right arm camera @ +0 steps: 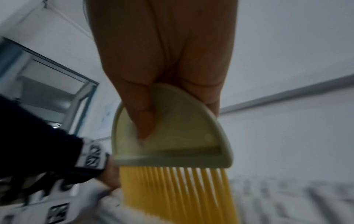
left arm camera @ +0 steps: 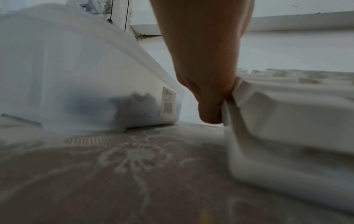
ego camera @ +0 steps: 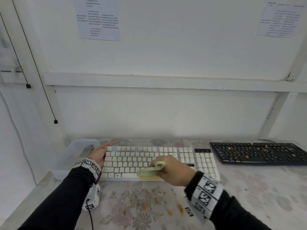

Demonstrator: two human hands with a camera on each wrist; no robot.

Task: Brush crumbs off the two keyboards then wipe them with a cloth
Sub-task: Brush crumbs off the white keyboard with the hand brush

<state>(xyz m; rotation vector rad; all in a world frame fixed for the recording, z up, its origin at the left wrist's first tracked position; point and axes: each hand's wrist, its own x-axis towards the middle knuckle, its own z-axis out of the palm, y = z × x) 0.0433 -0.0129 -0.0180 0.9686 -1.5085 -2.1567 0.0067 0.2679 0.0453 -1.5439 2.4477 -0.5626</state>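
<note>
A white keyboard [ego camera: 159, 161] lies across the middle of the table. My left hand [ego camera: 99, 155] grips its left end, palm against the edge [left arm camera: 226, 97]. My right hand [ego camera: 172, 171] holds a pale green brush [ego camera: 152, 170] with yellow bristles [right arm camera: 178, 194] over the keyboard's front row of keys, bristles down at the front edge. A black keyboard [ego camera: 259, 153] at the right carries orange crumbs on its keys. No cloth shows clearly.
Orange crumbs [ego camera: 156, 200] are scattered over the flowered tablecloth [ego camera: 132, 213] in front of the white keyboard. A translucent plastic box [ego camera: 78, 150] stands left of the keyboard, something dark inside it [left arm camera: 122, 109]. A white wall rises behind the table.
</note>
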